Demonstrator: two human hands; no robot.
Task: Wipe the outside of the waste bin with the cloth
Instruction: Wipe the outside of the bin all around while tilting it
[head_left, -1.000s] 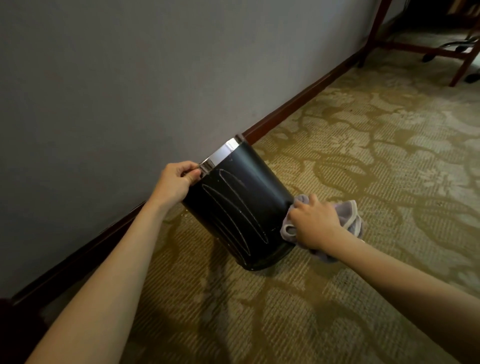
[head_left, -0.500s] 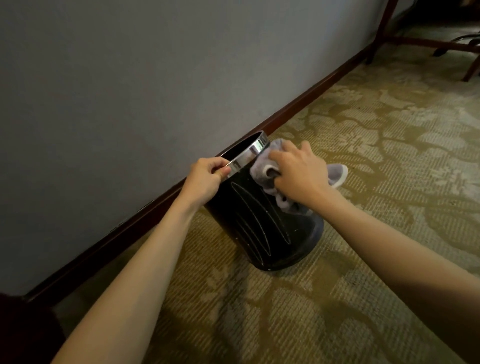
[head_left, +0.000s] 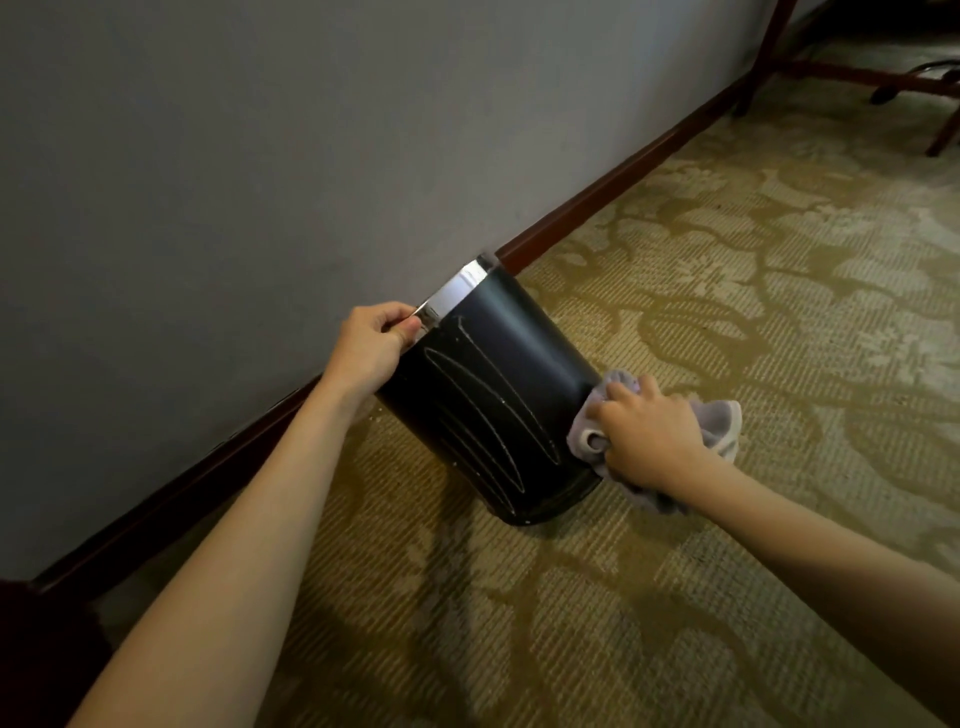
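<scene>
A black waste bin (head_left: 498, 384) with a shiny metal rim stands tilted toward the wall, its base resting on the carpet. Pale streaks run down its near side. My left hand (head_left: 371, 345) pinches the metal rim at the bin's upper left. My right hand (head_left: 647, 431) clutches a bunched grey cloth (head_left: 719, 423) and presses it against the bin's lower right side, near the base. The inside of the bin is hidden.
A grey wall (head_left: 260, 156) with a dark wooden skirting board (head_left: 613, 192) runs just behind the bin. Patterned beige carpet (head_left: 753, 291) spreads to the right and front. Dark wooden furniture legs (head_left: 857, 78) stand at the far top right.
My right hand slid the cloth from the bin's rim down its right side to the base. The bin tipped further toward the wall; my left hand kept hold of the rim.
</scene>
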